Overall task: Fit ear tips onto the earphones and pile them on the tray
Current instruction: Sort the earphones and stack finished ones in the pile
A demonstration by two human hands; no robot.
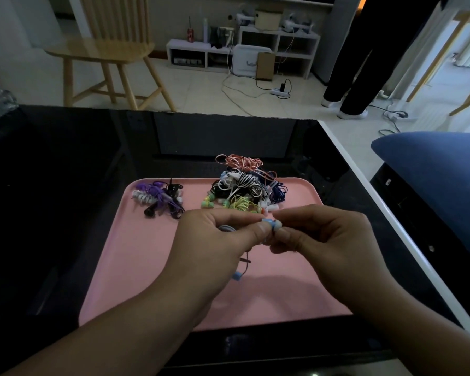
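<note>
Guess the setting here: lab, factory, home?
Probably a home or small office room: a wooden chair, low white shelving with bottles, and a power strip on the tiled floor behind the black table.

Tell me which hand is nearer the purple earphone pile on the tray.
Left. The left hand sits just right of and below the purple earphone pile; the right hand is farther right, beyond the blue earbud both pinch.

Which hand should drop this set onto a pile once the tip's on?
Left, probably. The left hand grips the blue earbud and bunched cable; the right hand only pinches at the tip.
</note>
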